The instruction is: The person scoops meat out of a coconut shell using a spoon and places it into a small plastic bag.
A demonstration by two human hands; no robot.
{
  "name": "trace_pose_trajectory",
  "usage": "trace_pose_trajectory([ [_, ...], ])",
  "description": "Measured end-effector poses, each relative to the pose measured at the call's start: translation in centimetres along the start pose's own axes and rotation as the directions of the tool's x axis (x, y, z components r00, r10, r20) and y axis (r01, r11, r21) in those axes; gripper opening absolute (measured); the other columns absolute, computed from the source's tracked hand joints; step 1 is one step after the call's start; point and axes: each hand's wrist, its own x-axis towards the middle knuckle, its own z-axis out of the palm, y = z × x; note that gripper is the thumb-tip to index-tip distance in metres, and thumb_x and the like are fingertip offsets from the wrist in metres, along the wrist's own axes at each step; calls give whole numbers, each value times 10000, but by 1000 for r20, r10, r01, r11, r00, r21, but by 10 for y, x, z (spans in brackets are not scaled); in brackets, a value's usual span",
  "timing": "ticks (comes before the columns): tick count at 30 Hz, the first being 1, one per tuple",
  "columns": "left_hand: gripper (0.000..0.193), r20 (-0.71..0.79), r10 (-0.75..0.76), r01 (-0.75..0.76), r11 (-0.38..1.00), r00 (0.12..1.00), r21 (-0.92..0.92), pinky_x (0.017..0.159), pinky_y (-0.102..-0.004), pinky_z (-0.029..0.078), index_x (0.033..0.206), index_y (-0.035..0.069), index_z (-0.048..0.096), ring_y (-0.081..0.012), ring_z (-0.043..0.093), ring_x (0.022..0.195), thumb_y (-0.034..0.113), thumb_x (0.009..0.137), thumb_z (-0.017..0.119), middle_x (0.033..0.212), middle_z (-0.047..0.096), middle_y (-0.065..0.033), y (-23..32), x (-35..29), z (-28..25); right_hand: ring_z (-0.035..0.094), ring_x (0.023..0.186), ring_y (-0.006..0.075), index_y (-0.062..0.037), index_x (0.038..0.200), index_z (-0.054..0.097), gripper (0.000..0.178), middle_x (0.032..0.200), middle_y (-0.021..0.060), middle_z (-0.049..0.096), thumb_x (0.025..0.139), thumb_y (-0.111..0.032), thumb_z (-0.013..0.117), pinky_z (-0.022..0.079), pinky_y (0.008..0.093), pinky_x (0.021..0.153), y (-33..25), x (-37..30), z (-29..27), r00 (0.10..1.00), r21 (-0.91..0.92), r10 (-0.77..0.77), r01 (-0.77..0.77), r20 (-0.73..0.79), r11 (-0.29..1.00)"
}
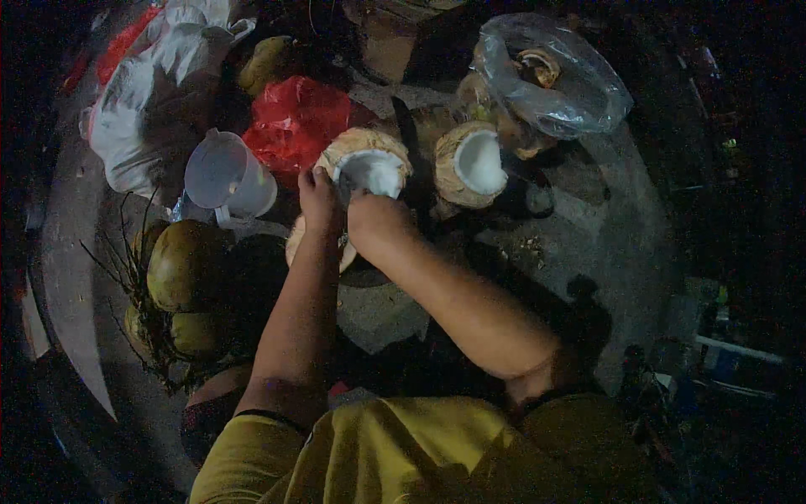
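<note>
A split coconut half [363,149] with white flesh and a pale husk is tilted so its hollow faces me. My left hand [319,200] grips the husk at its left edge, thumb near the rim. My right hand [378,223] is closed at the lower rim, in front of the hollow; whatever its fingers hold is hidden. Just to the right rests another coconut half [480,168], its white flesh turned right. Below my hands, partly covered by my forearms, lies one more pale husk piece [296,244].
At left stand a translucent plastic pitcher [217,172] and a bunch of whole green coconuts [186,267]. Behind are a red plastic bag [298,118] and a whitish sack [151,109]. A clear plastic bag [579,92] with husk scraps sits far right; crumbs [527,249] lie on the ground.
</note>
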Motion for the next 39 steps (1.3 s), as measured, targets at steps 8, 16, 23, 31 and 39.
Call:
trace_pose_trajectory([
  [8,341,-14,-63,64,989,998,134,745,-309,357,1088,7,345,-225,453,857,204,810,370,989,451,-144,12,0,-9,539,766,321,36,820,532,255,858,194,538,725,-168,413,420,388,685,15,-1,-42,991,162,130,-135,41,977],
  [16,328,-40,188,-164,930,981,328,762,-302,355,1078,4,367,-225,454,892,194,811,349,996,459,-151,14,-12,8,549,743,311,35,853,495,235,769,216,546,715,-124,390,435,371,661,6,14,-12,998,29,55,-55,22,998],
  [23,320,5,59,-59,998,998,20,765,-305,357,1074,4,368,-229,459,889,182,809,351,1001,459,-159,-10,9,-7,540,695,336,33,829,474,203,740,202,547,721,-104,370,426,402,618,8,-9,-14,982,-100,-166,174,86,980],
  [31,306,50,27,-35,984,998,174,759,-301,361,1054,9,398,-222,477,868,173,800,355,981,477,-153,9,0,11,543,685,315,14,744,541,182,729,194,549,700,-102,408,429,385,615,65,35,-11,992,-140,-107,97,-63,985],
  [39,310,59,108,-118,974,992,196,760,-296,359,1062,13,397,-224,472,883,181,803,365,986,479,-147,-13,18,-7,549,717,318,25,802,524,190,759,190,556,675,-80,430,437,383,629,7,17,-12,998,-46,13,-16,-58,999],
])
